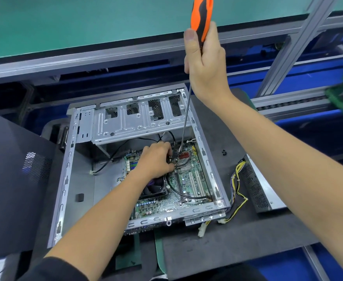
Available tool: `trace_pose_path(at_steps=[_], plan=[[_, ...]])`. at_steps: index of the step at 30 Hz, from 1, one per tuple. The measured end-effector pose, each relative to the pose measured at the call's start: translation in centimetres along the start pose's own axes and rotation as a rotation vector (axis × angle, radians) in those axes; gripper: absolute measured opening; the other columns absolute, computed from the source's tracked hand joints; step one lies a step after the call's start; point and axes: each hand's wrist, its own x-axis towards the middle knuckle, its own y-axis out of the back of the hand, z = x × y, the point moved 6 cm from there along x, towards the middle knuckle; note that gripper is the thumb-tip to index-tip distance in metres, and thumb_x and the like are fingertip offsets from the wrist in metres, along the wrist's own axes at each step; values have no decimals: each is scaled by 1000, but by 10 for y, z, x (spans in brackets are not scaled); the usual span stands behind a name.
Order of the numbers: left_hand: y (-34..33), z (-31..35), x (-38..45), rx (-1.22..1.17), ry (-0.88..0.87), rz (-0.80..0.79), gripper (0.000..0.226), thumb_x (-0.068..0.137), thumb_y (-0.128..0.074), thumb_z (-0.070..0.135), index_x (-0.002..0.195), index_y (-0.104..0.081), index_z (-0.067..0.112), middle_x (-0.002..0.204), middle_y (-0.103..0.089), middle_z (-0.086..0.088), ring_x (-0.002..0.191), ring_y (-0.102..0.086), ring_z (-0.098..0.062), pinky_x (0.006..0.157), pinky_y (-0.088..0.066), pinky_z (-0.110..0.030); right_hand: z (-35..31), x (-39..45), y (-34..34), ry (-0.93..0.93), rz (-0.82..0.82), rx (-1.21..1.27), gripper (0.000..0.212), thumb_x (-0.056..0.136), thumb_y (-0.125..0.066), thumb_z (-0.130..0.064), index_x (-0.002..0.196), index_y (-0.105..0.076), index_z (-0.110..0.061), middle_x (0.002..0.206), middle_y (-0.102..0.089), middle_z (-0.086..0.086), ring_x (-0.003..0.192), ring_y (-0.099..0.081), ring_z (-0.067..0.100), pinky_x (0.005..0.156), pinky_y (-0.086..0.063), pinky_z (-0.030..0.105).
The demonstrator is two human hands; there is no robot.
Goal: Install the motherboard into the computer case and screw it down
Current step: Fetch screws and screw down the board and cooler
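Two hands share one job here. The motherboard [188,179] already lies flat in the open computer case [69,159] on the desk [237,240], so it seems the screwing stage. The right hand [205,63] is wrapped round the orange handle of a long screwdriver [202,19], held high because the shaft must reach down to the board. The left hand [156,159] pinches black cables [178,191] near the tip, probably clearing the screw hole. Spare screws [224,152] wait beside the case.

green motherboard [188,179] flat inside open grey computer case [65,179], case on its side
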Motion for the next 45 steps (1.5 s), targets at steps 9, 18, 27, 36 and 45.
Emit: trace_pose_path(at_steps=[9,18,27,36,45], plan=[[17,-15,-3,-171,91,202,24,84,-55,9,88,-34,18,69,-41,4,59,-40,-19,51,-24,-32,4,-19,-14,-19,-162,-34,27,102,-45,-21,102,-45,6,66,-49,28,54,-48,37,52,-40,44],[1,-8,1,-108,-54,7,40,88,-45,-1,97,-74,26,98,-44,2,84,-51,-22,69,-40,-32,6,-28,-21,-21,-210,-51,12,101,-45,-22,99,-44,-11,67,-48,23,59,-48,34,55,-40,43],[-2,-9,2,-79,-59,-77,39,88,-44,4,83,-74,29,97,-42,4,76,-47,-14,63,-36,-30,14,-32,-23,-47,-218,-51,30,101,-46,-21,103,-45,8,65,-44,22,57,-44,35,53,-37,41],[-3,-8,2,-105,-34,-108,36,89,-44,5,76,-69,27,96,-40,5,76,-49,-15,61,-34,-28,19,-40,-26,-27,-248,-90,19,101,-45,-24,92,-41,-8,67,-46,10,59,-51,34,55,-39,41],[-2,-7,2,-103,-42,-106,36,89,-44,4,76,-70,26,101,-32,9,79,-46,-13,67,-39,-29,21,-42,-28,5,-243,-111,18,101,-46,-26,92,-41,-10,65,-43,-1,59,-51,31,54,-39,34]])
